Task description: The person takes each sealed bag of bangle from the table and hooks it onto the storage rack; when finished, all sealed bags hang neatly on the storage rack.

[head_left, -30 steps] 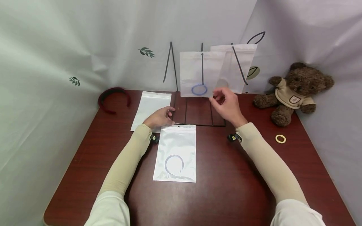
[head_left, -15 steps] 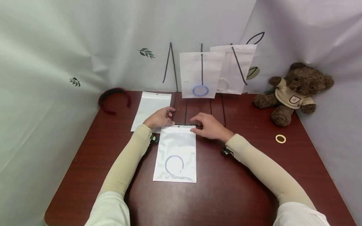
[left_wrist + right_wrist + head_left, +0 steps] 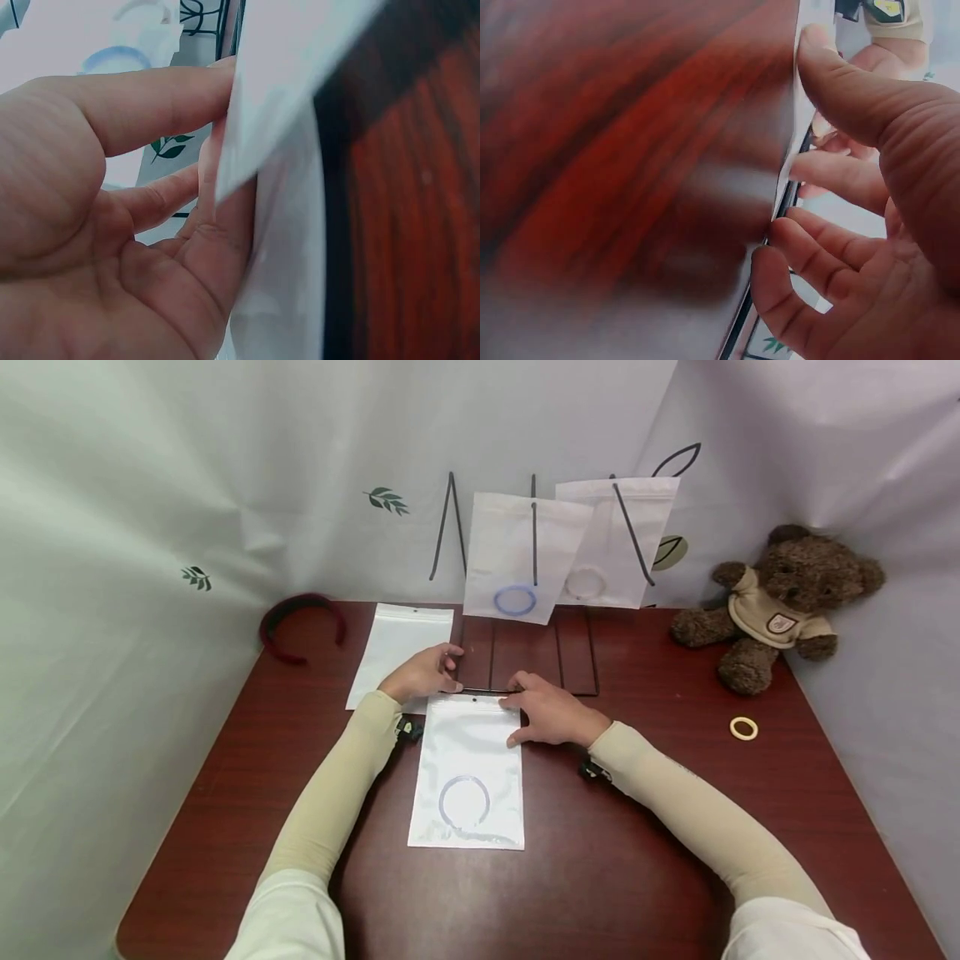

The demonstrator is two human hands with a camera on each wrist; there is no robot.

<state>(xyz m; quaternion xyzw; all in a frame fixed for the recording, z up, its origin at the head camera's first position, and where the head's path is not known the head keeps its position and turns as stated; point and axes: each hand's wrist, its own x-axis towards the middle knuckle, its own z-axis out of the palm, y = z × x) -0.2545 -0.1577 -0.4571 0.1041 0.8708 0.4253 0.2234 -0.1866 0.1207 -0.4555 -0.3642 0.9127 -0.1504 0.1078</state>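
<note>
All the work is at the middle of the table (image 3: 615,860)

At the back stands the black wire rack (image 3: 491,652), a front bag (image 3: 510,539) overlapping a back bag (image 3: 615,547) on its prongs. A side bag (image 3: 397,647) lies left, and here's the main one: the near bag (image 3: 468,747), flat on the table, its top just beside the rack's front wire. Light, thin and floppy, I'd judge, with a sheen that could slip; the sealed strip along the top looks the best hold.

Right hand (image 3: 558,710): thumb and forefinger spread, tips at the near bag's right edge, no full pinch. Left hand (image 3: 423,672): fingers loosely bent by the top left corner; gripping rack or bag? Can't tell.

The left wrist view adds a white edge across the fingers, which bag's unclear. The right wrist view catches fingertips against a thin white rim, side-on. Only the head view shows the ring (image 3: 441,802) inside the near bag, probably weighting its foot.
</note>
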